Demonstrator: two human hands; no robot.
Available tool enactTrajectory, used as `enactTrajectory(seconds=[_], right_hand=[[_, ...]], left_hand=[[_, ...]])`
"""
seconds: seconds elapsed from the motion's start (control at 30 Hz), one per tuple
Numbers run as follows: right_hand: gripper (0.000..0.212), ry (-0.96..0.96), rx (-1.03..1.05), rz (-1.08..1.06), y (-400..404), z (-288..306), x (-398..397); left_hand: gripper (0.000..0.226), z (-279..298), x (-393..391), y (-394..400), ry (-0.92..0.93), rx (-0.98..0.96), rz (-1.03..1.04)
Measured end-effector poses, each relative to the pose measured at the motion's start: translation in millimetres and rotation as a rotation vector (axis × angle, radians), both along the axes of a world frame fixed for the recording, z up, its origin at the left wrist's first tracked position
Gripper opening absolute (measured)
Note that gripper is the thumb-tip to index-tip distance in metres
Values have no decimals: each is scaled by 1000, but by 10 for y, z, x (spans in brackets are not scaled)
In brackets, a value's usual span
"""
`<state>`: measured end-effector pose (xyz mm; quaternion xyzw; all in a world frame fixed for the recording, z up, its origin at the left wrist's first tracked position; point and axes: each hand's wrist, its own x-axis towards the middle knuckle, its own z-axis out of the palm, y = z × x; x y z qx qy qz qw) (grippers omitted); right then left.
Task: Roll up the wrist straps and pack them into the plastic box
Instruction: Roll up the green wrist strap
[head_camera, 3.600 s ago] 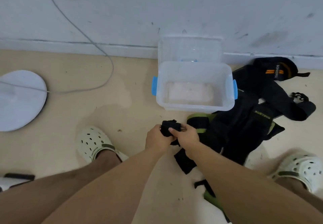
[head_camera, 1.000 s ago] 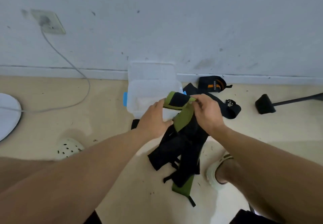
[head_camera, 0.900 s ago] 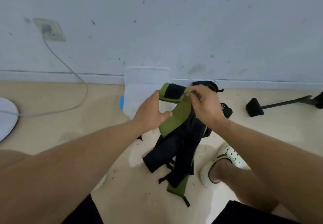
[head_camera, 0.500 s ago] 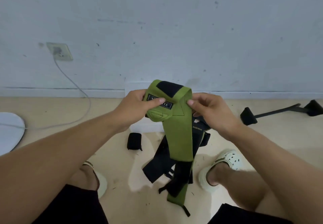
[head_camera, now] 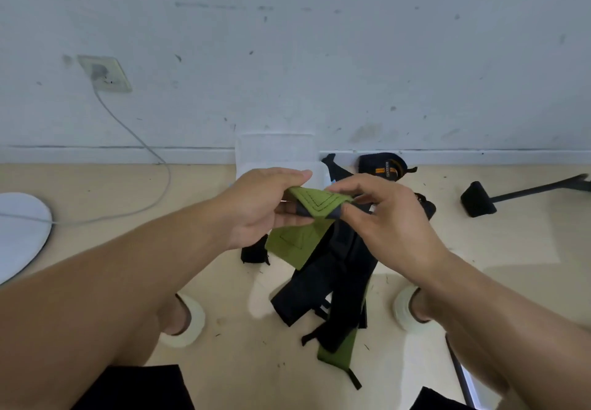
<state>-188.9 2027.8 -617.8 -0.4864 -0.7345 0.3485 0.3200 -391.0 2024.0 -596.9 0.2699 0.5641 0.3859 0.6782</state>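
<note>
We hold one green wrist strap (head_camera: pixel 315 202) up in front of us, above the floor (head_camera: pixel 511 249), and both hands have it at its top end. Our left hand (head_camera: pixel 259 205) curls around the left side of the folded end, thumb over the top and fingers tucked beneath, while our right hand (head_camera: pixel 388 214) pinches the right corner between thumb and forefinger, its other fingers loosely bent and holding nothing else. The two hands sit about level and equally near the strap, so neither has the advantage. What the rolling turns on, as we judge it, is this: the stitched end lies flat between our fingertips, running left to right, and the rest of the strap hangs away from it, its long axis dropping down toward us, so the roll would have to travel down that hanging length. The plastic box (head_camera: pixel 278 153) stands beyond our hands against the wall (head_camera: pixel 319 57), mostly hidden behind them, and we cannot see inside it. Counting what shows: one strap in hand; a tangled heap of black and green straps (head_camera: pixel 323 297) on the floor under our hands, whose number we cannot tell; one small black roll (head_camera: pixel 254 253) on the floor just left of the heap, outside the box; and one black strap with orange stripes (head_camera: pixel 382 166) by the skirting, right of the box. Nothing we can see is packed yet, so we judge the task to be at an early stage.
</note>
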Motion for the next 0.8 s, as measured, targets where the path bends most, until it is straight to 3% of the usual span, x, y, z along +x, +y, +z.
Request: enactTrajectory(seconds=[0.17,0.3,0.4,0.5,0.6,0.7,0.8], right_hand=[[9,198,-197,-8,88,-60,-96],[16,274,-348,-45,148,-62,-132],[15,330,-321,-141,149,-103,-148],[27,209,-50,-227,137,-107,-116],[6,-54,147,-115,107,-148,-100],[28,-190,84,-71,51,-191,-128],[24,-141,36,-77,31,-191,-145]], left_hand=[[33,-17,-44,-30,-17,25,35],[22,-139,-78,-10,365,209,-56],[37,-209,-57,4,456,242,-78],[39,-236,-25,2,435,233,-99],[40,-289,-26,2,429,232,-87],[36,-296,-50,-1,415,250,-82],[39,-270,-52,-14,413,277,-128]])
